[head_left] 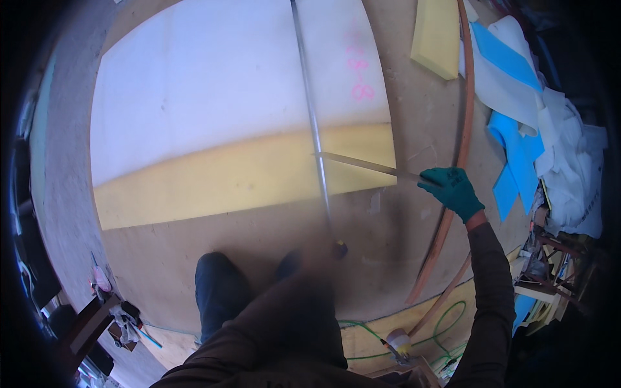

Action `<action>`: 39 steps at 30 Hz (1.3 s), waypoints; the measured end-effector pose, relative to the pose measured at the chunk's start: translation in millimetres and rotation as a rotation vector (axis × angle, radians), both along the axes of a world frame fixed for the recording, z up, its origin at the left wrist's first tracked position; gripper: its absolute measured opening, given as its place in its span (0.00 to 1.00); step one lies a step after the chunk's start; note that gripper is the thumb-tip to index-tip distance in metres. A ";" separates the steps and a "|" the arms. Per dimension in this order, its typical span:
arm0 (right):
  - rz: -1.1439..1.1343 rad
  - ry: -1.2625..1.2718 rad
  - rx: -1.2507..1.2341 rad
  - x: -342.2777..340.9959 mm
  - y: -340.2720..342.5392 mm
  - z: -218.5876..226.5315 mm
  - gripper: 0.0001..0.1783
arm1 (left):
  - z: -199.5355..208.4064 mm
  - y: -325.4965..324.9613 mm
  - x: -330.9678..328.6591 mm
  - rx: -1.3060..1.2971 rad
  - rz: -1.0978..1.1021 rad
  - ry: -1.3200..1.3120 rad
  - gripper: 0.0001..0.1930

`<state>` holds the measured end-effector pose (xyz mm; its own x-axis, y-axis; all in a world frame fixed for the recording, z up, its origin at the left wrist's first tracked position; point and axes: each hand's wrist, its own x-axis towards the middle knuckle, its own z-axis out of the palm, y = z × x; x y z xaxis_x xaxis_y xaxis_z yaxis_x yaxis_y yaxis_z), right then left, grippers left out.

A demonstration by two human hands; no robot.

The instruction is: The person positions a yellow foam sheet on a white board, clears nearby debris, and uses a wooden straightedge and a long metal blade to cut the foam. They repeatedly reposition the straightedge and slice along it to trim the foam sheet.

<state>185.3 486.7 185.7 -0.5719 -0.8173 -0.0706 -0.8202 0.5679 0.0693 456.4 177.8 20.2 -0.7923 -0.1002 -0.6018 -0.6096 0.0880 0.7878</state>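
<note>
Head view — right hand (454,191) gripping thin flat stick (369,165), tip at metal strip (310,103) across foam slab (226,178); sideways nudge could shift strip — left hand (323,257) blurred, can't tell grip

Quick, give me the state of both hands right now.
Left hand: cannot be told; too blurred, near the silvery strip's lower end.
Right hand: closed, gloved, holding one end of a long thin blade.
</note>
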 end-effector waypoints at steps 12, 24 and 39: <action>-0.134 -0.244 0.020 -20.8 -12.8 -3.9 0.18 | 14.7 2.0 -4.2 -0.106 -0.134 0.028 0.13; -0.090 -0.213 0.051 -27.0 -6.4 -14.0 0.23 | 4.0 1.8 0.2 -0.080 -0.129 0.017 0.14; -0.100 -0.231 0.002 -34.2 -4.2 -18.9 0.24 | 11.7 1.0 -3.0 -0.023 -0.077 -0.058 0.15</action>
<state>151.1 482.5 166.8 -0.6187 -0.7569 -0.2105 -0.7540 0.6473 -0.1118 453.4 178.8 31.9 -0.7623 -0.0553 -0.6448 -0.6446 0.1541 0.7488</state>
